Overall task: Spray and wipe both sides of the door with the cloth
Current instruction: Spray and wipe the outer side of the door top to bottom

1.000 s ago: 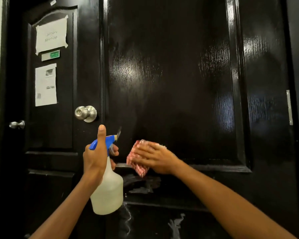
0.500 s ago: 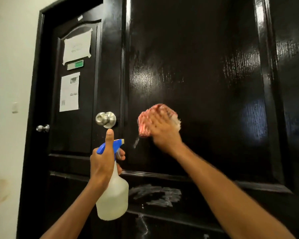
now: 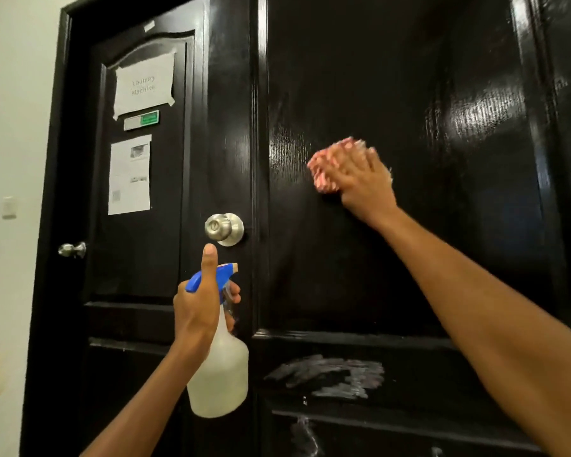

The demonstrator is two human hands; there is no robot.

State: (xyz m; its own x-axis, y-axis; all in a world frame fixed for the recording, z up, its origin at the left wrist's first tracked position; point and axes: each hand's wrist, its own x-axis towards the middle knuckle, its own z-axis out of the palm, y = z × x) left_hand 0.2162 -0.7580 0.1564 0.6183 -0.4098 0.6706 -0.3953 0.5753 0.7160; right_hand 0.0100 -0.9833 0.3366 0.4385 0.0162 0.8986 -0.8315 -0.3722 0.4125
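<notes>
1. Door, glossy black panelled wood (image 3: 409, 94), fills the right and centre of view; its left edge carries a round silver metal knob (image 3: 224, 228).
2. Right hand (image 3: 360, 179), fingers extended flat, presses a red-and-white checked cloth (image 3: 322, 171) against the upper panel, near that panel's left edge; bare panel lies above and to its right.
3. Left hand (image 3: 198, 311) grips a translucent white spray bottle with blue trigger head (image 3: 220, 374), thumb raised, just below the knob.
4. White smears (image 3: 330, 374) mark the rail under the upper panel.
</notes>
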